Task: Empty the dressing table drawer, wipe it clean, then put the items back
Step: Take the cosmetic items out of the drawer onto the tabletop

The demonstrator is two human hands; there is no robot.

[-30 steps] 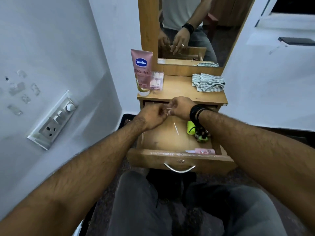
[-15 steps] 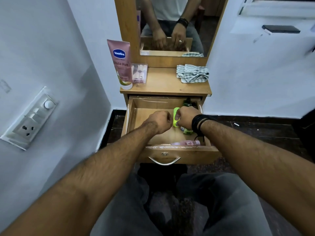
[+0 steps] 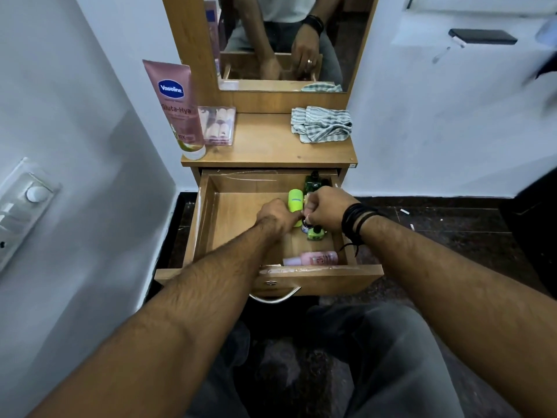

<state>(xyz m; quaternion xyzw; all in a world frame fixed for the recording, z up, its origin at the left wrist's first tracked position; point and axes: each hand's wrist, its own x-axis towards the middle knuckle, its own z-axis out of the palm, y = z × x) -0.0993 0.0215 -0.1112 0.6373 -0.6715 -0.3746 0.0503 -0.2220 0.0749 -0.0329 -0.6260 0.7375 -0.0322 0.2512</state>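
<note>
The wooden drawer (image 3: 208, 224) of the dressing table is pulled out. At its right side stand a lime-green tube (image 3: 295, 200), a dark green bottle (image 3: 312, 181), a green nail-polish bottle (image 3: 315, 234) and a small blue bottle (image 3: 304, 229). A pink bottle (image 3: 316, 258) lies along the front wall. My left hand (image 3: 276, 215) reaches into the drawer with its fingers curled over the lower end of the lime-green tube. My right hand (image 3: 327, 208) pinches the top of the small blue bottle. The fingertips of both hands meet there, partly hidden.
On the table top (image 3: 271, 146) stand a pink Vaseline tube (image 3: 177, 107) and a clear case of small items (image 3: 218, 125), with a striped cloth (image 3: 321, 123) at the right. A mirror (image 3: 280, 40) rises behind. A switch plate (image 3: 21, 206) is on the left wall.
Both hands have dropped from just under the table top down into the drawer, onto the bottles at its right side. The camera has tilted down and come closer.
</note>
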